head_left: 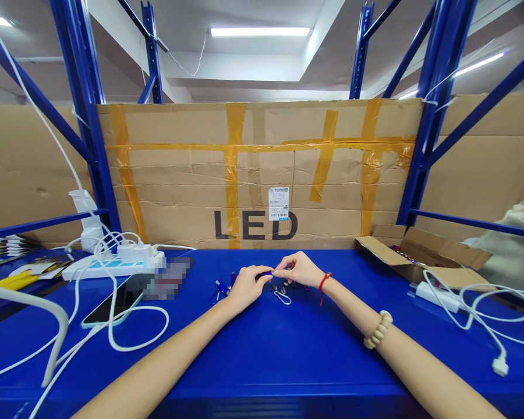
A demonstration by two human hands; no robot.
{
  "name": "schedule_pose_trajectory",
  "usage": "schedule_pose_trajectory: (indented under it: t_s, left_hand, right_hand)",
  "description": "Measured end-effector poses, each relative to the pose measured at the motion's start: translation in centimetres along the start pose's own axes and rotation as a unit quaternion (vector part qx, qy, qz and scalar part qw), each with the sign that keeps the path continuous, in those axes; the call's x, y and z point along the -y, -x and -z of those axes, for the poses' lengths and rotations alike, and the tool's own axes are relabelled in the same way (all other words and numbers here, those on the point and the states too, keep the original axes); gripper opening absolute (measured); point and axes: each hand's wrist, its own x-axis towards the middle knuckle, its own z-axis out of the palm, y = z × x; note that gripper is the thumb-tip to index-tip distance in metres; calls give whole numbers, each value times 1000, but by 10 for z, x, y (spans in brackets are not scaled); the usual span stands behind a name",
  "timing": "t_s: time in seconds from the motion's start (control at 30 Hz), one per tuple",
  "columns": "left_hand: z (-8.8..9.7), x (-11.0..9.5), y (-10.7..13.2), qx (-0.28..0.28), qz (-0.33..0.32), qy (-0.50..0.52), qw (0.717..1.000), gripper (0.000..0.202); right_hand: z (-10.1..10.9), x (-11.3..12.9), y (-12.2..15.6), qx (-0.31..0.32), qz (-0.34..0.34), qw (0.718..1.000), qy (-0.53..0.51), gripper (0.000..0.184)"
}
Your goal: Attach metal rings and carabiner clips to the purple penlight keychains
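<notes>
My left hand (247,286) and my right hand (299,269) meet over the blue table (262,349), both pinched on a small blue cylindrical part (267,273) held between their fingertips. Several small parts lie on the table just under and beside the hands: a blue piece with a clip (220,287), a thin metal ring or clip (282,297), and some dark small bits (283,287). A red string sits on my right wrist, a beaded bracelet further up the arm.
A phone (117,299) with a white cable lies left of the hands, behind it a white power strip (113,265) with chargers. An open cardboard box (423,253) and a white adapter with cable (441,295) lie at right. A taped cardboard wall (262,174) marked LED backs the table.
</notes>
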Motion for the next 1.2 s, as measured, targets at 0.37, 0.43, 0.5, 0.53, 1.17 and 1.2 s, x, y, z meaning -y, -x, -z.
schedule_pose_trajectory:
  t_s: [0.37, 0.43, 0.5, 0.53, 1.17, 1.2]
  left_hand:
    - [-6, 7, -2, 38, 16, 77, 996, 24]
    - [-7, 8, -2, 41, 20, 98, 994, 25]
    - [-7, 7, -3, 42, 29, 116, 992, 25]
    - [-7, 6, -3, 42, 34, 124, 991, 26]
    - [-10, 7, -8, -8, 177, 299, 938, 36]
    - [-10, 7, -8, -12, 186, 318, 929, 37]
  right_hand:
    - [1, -5, -3, -7, -4, 999, 53, 38]
    - [1, -5, -3, -5, -8, 998, 55, 37]
    - [1, -5, -3, 0, -3, 999, 54, 37]
    - [1, -5, -3, 3, 1, 998, 55, 37]
    - [31, 5, 7, 32, -326, 915, 235, 16]
    - [30, 4, 6, 34, -323, 921, 215, 18]
